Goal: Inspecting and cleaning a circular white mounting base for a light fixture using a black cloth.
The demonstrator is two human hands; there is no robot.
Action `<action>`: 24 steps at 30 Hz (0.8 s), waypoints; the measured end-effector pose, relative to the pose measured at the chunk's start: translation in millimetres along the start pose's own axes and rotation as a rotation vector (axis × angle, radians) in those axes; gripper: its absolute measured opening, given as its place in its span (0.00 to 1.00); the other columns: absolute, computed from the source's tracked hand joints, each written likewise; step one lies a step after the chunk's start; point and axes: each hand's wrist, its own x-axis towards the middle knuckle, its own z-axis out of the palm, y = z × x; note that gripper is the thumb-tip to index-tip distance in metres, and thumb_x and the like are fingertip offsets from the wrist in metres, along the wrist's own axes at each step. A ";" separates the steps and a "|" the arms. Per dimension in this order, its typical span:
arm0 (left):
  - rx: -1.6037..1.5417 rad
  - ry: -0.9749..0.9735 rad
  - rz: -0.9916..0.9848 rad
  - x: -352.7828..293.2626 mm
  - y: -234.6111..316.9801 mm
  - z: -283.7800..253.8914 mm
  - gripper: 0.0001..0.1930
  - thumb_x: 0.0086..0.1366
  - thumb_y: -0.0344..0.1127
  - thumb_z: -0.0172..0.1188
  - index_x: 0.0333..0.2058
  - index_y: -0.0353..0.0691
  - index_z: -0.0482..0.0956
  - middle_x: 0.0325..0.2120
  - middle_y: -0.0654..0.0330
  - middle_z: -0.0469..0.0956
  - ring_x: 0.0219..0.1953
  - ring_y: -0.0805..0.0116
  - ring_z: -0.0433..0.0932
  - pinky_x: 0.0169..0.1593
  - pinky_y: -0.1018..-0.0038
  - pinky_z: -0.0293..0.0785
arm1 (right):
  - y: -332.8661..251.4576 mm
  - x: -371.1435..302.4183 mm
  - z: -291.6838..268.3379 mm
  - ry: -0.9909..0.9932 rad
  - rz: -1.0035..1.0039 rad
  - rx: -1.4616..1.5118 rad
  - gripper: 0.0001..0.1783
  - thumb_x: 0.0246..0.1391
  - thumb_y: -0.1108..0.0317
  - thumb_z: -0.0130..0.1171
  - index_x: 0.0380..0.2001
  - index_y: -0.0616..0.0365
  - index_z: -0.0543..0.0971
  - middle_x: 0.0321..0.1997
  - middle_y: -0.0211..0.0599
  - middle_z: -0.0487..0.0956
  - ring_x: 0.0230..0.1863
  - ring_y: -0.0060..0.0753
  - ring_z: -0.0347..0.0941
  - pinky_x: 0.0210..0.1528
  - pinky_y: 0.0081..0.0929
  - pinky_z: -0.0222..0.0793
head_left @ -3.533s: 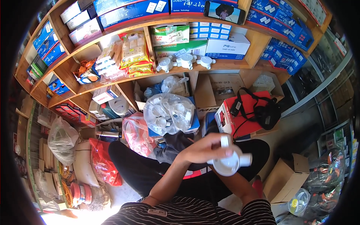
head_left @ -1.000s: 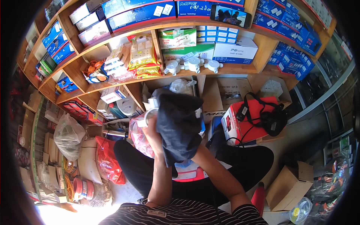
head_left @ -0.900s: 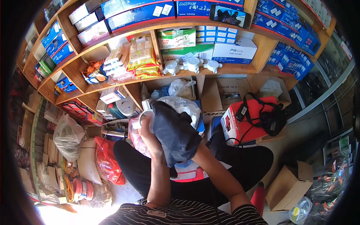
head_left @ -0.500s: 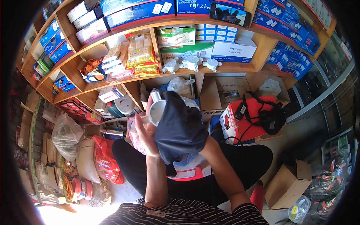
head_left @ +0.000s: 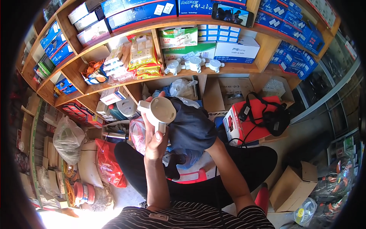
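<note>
My left hand [head_left: 154, 142] is closed around a white round conduit junction box [head_left: 162, 110] with short pipe stubs. The box's open, hollow side faces up, and the thumb presses near one stub. Just right of it, a dark cloth [head_left: 192, 128] bunches against the box's edge. My right hand [head_left: 212, 145] grips this cloth, its fingers covered by the folds and only the wrist side showing. Several similar white junction boxes [head_left: 195, 63] stand in a row on the shelf ahead.
Wooden shelves [head_left: 236, 68] with blue and white boxes curve across the front. A phone [head_left: 233, 15] leans on the upper shelf. A red box [head_left: 251, 122] with black straps stands to the right, near an open carton [head_left: 293, 189]. Red [head_left: 108, 162] and clear plastic bags [head_left: 68, 137] sit left.
The cloth has drawn back to the right off the junction box. My left hand has turned the box, so its hollow side now shows fully.
</note>
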 end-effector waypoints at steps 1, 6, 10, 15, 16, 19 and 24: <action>-0.025 -0.015 -0.002 0.3 0.4 -2.2 0.66 0.46 0.64 0.76 0.73 0.49 0.40 0.74 0.46 0.44 0.74 0.55 0.51 0.74 0.58 0.45 | 8.5 -1.9 -2.2 0.003 0.000 0.000 0.34 0.58 0.68 0.64 0.66 0.63 0.67 0.66 0.47 0.72 0.66 0.45 0.69 0.71 0.35 0.60; 0.066 -0.082 0.033 -1.0 -5.2 -14.1 0.69 0.45 0.68 0.75 0.74 0.45 0.38 0.74 0.43 0.42 0.75 0.53 0.49 0.73 0.55 0.48 | 25.8 -15.0 -19.2 -0.029 -0.069 -0.340 0.26 0.57 0.74 0.65 0.59 0.64 0.75 0.58 0.41 0.79 0.59 0.33 0.74 0.64 0.31 0.67; -0.017 -0.052 0.023 -2.9 -4.2 -17.5 0.65 0.48 0.67 0.75 0.73 0.41 0.44 0.69 0.40 0.57 0.69 0.53 0.63 0.68 0.57 0.62 | 51.7 -45.3 -34.1 -0.113 -0.058 -0.492 0.34 0.59 0.60 0.64 0.66 0.57 0.68 0.68 0.43 0.71 0.68 0.44 0.66 0.73 0.38 0.57; -0.014 -0.068 0.033 -0.2 -9.1 -29.6 0.55 0.50 0.58 0.78 0.68 0.35 0.59 0.56 0.45 0.75 0.56 0.61 0.77 0.59 0.65 0.75 | 33.4 -37.0 -22.0 -0.137 0.157 -0.130 0.34 0.57 0.57 0.65 0.65 0.55 0.70 0.67 0.42 0.71 0.68 0.45 0.66 0.72 0.39 0.56; -0.013 -0.036 0.053 -0.3 -9.8 -27.9 0.49 0.51 0.56 0.78 0.64 0.35 0.64 0.52 0.50 0.77 0.52 0.64 0.78 0.57 0.66 0.75 | 19.7 -27.9 -24.3 -0.137 0.156 -0.129 0.34 0.57 0.57 0.65 0.65 0.55 0.70 0.67 0.42 0.71 0.68 0.45 0.66 0.72 0.39 0.56; -0.024 0.174 0.032 -7.3 -20.6 -41.5 0.42 0.54 0.56 0.77 0.59 0.35 0.68 0.49 0.55 0.77 0.50 0.66 0.78 0.55 0.68 0.75 | -5.0 -6.6 -24.1 -0.335 0.440 -0.355 0.32 0.56 0.56 0.66 0.62 0.55 0.71 0.64 0.43 0.73 0.65 0.45 0.67 0.70 0.40 0.58; 0.065 0.285 -0.055 -2.9 -12.4 -22.5 0.26 0.69 0.52 0.63 0.53 0.35 0.74 0.42 0.61 0.80 0.43 0.74 0.78 0.52 0.74 0.73 | 32.6 -19.3 -7.5 -0.010 -0.004 -0.568 0.30 0.56 0.59 0.65 0.60 0.56 0.71 0.58 0.46 0.73 0.60 0.48 0.68 0.66 0.40 0.61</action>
